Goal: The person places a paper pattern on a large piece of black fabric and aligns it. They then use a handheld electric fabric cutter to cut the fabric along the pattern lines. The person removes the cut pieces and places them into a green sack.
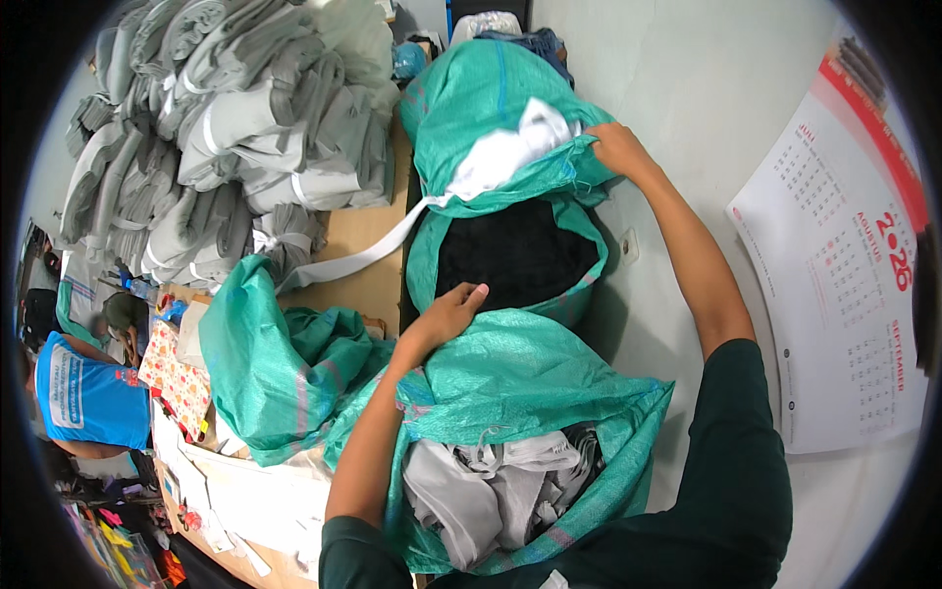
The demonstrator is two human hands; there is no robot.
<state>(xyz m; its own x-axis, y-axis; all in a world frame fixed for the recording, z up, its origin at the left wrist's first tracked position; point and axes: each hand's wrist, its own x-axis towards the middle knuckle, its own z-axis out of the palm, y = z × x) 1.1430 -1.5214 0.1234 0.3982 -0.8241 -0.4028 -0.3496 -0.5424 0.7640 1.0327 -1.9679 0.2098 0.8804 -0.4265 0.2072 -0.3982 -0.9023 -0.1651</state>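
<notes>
My right hand (614,149) is closed on the rim of a far green woven sack (491,88). White cloth (520,147) bunches at that sack's mouth, and a white strip (373,250) trails from it to the left. Below it, a middle green sack (424,260) stands open with black fabric (515,250) inside. My left hand (451,316) lies at this sack's near edge, thumb apart from the fingers, with nothing visible in it. Closest to me, another open green sack (530,363) holds grey and silvery cloth (500,481) beneath my left forearm.
Bundles of folded grey fabric (245,128) tied with white strips pile up at the left on a wooden table (358,231). A crumpled green sack (265,373) lies beside my left arm. A wall calendar (844,265) hangs at right. A person in a blue top (93,393) is far left.
</notes>
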